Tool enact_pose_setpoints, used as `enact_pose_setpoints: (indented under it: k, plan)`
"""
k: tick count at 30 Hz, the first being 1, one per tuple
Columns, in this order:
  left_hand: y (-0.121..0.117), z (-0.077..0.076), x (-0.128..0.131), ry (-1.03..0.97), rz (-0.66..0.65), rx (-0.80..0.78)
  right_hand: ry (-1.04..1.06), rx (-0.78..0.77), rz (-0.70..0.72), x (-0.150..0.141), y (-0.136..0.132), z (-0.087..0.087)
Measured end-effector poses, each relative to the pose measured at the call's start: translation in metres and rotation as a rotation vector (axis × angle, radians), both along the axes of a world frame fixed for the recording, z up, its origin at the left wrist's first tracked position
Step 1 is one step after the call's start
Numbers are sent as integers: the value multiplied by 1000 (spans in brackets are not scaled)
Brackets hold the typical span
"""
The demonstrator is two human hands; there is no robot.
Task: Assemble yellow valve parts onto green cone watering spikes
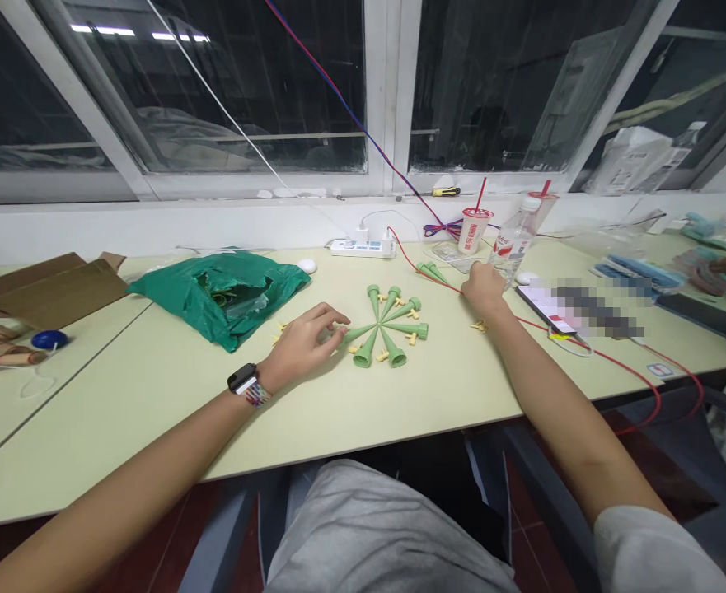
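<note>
Red cable [403, 254] beside right hand [484, 290], water bottle [511, 243] just beyond it

Strip lamps [133, 31] mirrored in the dark window glass [227, 82] suggest overhead light, which falls evenly across my desk [91, 412]; my left hand [304, 346] casts only a faint shadow. The wide lens bows the window frame [78, 99] near the edges, and blocky blur covers the phone [541, 305] screen.

Red lettering marks a white paper cup [472, 231] with a red straw and the label of a clear plastic water bottle [512, 243], neither legible at this size. A black smartphone [539, 306] has pixelated blurring across it, and a small white sticker [660, 370] on the pale green tabletop [437, 412] cannot be read.
</note>
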State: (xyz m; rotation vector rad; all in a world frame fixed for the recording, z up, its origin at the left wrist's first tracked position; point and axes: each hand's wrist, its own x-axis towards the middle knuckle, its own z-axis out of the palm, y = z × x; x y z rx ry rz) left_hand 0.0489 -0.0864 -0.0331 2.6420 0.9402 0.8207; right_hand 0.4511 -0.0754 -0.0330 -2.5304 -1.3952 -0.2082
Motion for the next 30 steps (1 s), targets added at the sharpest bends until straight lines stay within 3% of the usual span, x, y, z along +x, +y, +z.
enact_pose_setpoints:
  k: [4,8,14,18,25,30]
  plan:
    - [-1,1,1,-2,5,1,42,79,-41,0,-3,4]
    - [-3,2,1,-17,13,11,118,227,16,0,-6,9]
    - [-2,2,1,-113,22,32,514,617,412,-32,-7,14]
    - [2,-1,0,-248,39,-15,726,656,635,-78,-20,17]
    - [5,1,5,-521,31,-286,748,645,1038,-140,-45,2]
    - [5,6,7,-628,-9,-400,552,670,1127,-150,-49,-8]
